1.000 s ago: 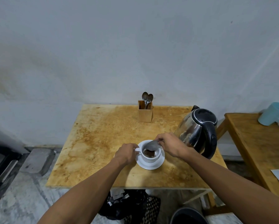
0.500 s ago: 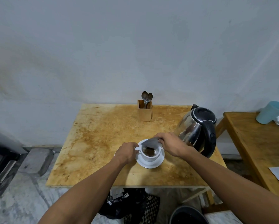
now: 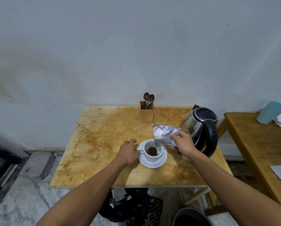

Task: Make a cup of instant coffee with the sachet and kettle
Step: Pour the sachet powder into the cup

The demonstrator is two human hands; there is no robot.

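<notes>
Moved: silvery foil sachet [image 3: 165,134] rose off the cup, tilted.
Desk [image 3: 104,136]: steel kettle with black handle [image 3: 200,128] waited, unused.
White cup [image 3: 152,152]: held brown granules; water next, probably.
Hands: right hand [image 3: 183,144] pinched sachet; left hand [image 3: 128,152] loose beside cup handle.

Dim, flat light, soft shadows, wide-angle bending at edges.
</notes>
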